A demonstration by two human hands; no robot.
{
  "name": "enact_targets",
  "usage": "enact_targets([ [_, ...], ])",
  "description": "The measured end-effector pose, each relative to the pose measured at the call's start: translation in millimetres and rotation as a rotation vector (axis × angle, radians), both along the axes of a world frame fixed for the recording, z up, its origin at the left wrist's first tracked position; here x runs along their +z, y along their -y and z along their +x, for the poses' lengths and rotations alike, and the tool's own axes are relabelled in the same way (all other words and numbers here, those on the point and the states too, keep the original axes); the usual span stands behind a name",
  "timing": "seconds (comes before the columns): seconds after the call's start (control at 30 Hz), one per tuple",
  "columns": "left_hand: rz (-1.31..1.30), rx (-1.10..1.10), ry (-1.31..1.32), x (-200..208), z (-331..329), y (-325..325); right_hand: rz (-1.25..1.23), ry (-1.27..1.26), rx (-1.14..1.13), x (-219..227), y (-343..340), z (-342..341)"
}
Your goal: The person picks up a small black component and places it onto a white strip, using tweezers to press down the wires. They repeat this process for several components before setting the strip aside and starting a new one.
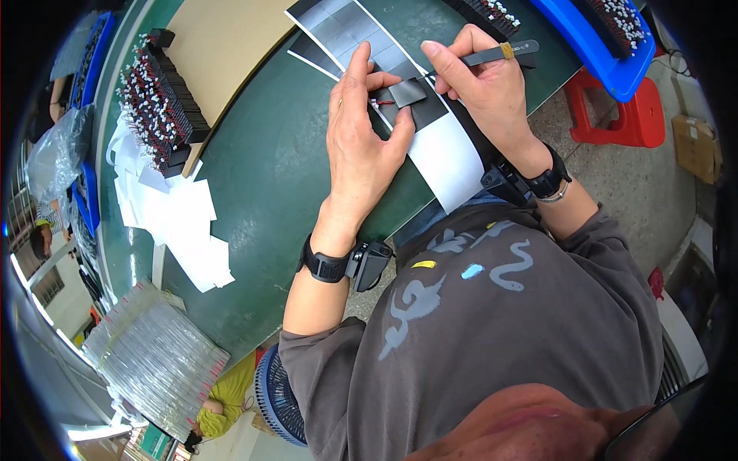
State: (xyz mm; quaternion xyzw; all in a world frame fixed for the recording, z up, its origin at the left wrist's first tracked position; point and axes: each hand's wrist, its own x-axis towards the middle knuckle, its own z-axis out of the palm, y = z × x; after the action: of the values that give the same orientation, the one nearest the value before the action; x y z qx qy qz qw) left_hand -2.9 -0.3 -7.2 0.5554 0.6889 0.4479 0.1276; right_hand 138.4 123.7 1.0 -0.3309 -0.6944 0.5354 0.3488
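Touching flat dark square (407,92): left hand (359,146); slender tweezers (486,56) in right hand (492,96).

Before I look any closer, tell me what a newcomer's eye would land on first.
Probably the blue tray at upper right, with the red stool just below it. Next, near top centre, the right grip holds dark tweezers close to a small black square by the left grip. At upper left, a bunch of wired black blocks stands out.
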Motion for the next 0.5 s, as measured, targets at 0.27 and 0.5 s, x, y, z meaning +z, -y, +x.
enact_targets([
  [0.27, -0.023, 0.001, 0.079, 5.1, 1.5, -0.1, 0.066, 0.028, 0.022, -3.0, -0.4, 1.5],
  [0.5, 0.015, -0.009, 0.025, 2.3, -1.0, 0.0, 0.856, 0.106, 0.33, 14.5, 8.4, 12.7],
])
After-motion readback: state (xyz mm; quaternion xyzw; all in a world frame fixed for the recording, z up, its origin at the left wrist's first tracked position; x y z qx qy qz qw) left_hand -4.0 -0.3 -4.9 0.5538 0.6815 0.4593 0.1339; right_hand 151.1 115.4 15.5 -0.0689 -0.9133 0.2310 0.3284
